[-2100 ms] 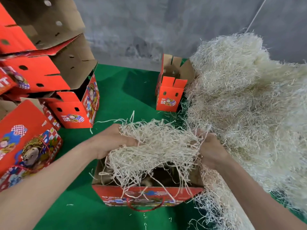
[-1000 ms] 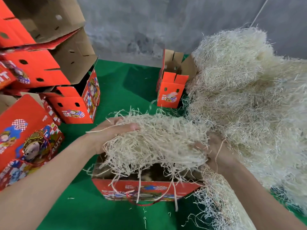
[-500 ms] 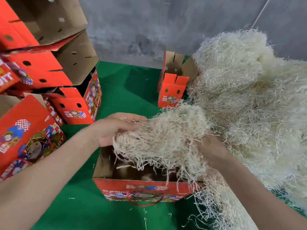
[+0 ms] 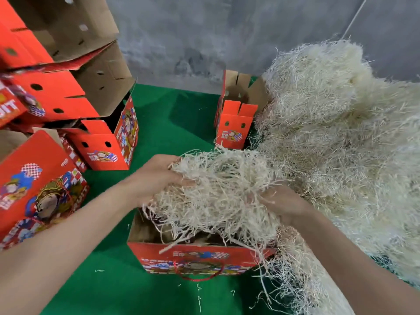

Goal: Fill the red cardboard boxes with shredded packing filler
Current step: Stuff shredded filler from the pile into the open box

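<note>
An open red cardboard box (image 4: 200,260) with a red cord handle stands on the green cloth right in front of me. Over its opening sits a bundle of pale shredded filler (image 4: 218,196), with strands drooping into the box and over its front wall. My left hand (image 4: 156,178) grips the bundle's left side. My right hand (image 4: 279,201) grips its right side, fingers buried in the strands. A large heap of the same filler (image 4: 336,133) rises at the right, touching the box.
A second small open red box (image 4: 236,123) stands at the back beside the heap. Several red boxes (image 4: 102,137) are stacked and tipped at the left, one (image 4: 38,189) lying near my left forearm. Green cloth (image 4: 172,123) covers the surface; a grey wall stands behind.
Both hands have drawn the filler together into a denser clump and lowered it onto the box's opening. The camera has shifted slightly.
</note>
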